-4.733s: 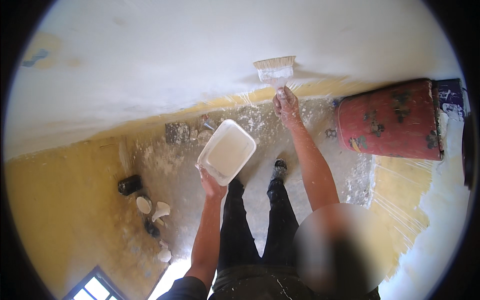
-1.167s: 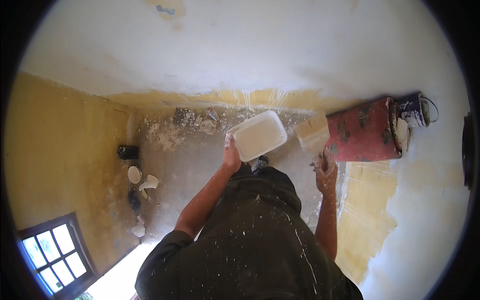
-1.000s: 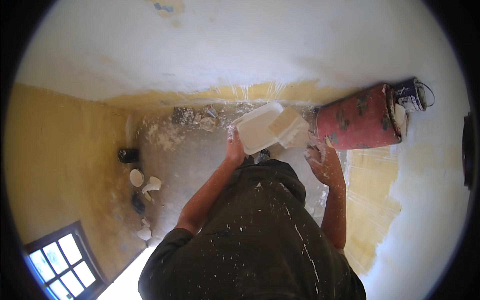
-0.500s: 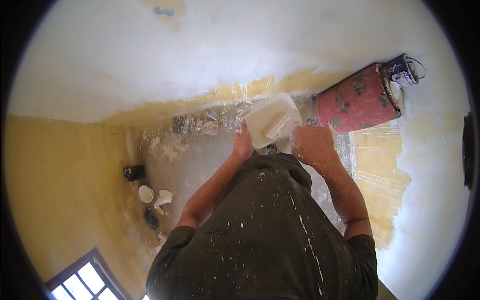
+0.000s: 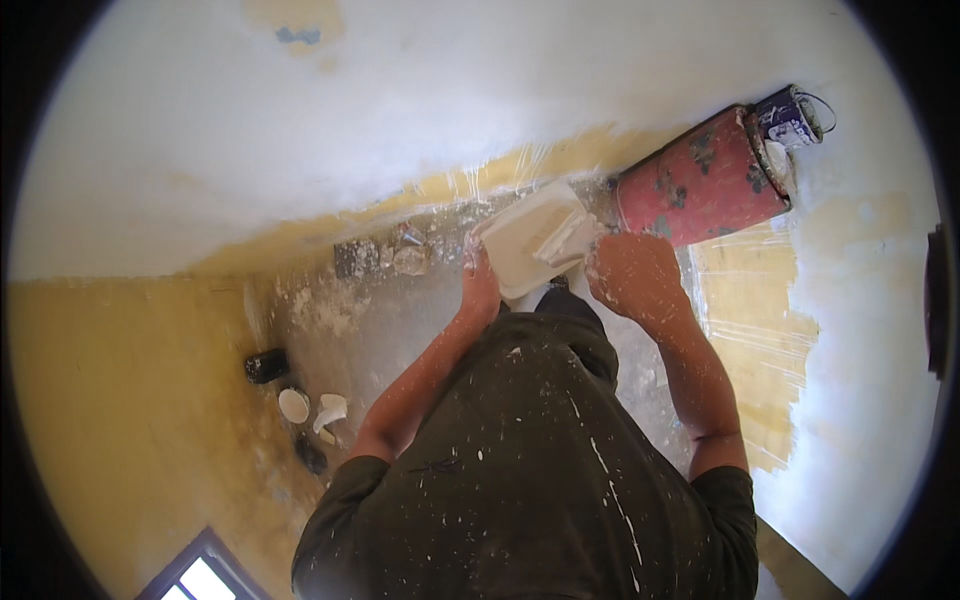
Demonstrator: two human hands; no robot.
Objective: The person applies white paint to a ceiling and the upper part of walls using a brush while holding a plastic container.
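My left hand (image 5: 481,278) grips the left side of a shallow whitish plastic tub (image 5: 513,282), tilted in front of my body with off-white paint in it. In my closed right hand (image 5: 637,278) is a flat paintbrush (image 5: 566,238), thickly coated in white. Its head lies over the right part of the tub, and the fist hides most of its handle. Paint specks cover both hands and forearms.
A red drum (image 5: 705,178) stands to the right against the partly painted wall (image 5: 400,110), with a dark paint bucket (image 5: 792,118) on it. Several items lie on the stained floor at left, including a round white lid (image 5: 294,405) and a black container (image 5: 266,366).
The paintbrush has moved a little to the right in the tub, and my right hand has turned slightly with it. My view has shifted a bit; the left hand keeps its hold.
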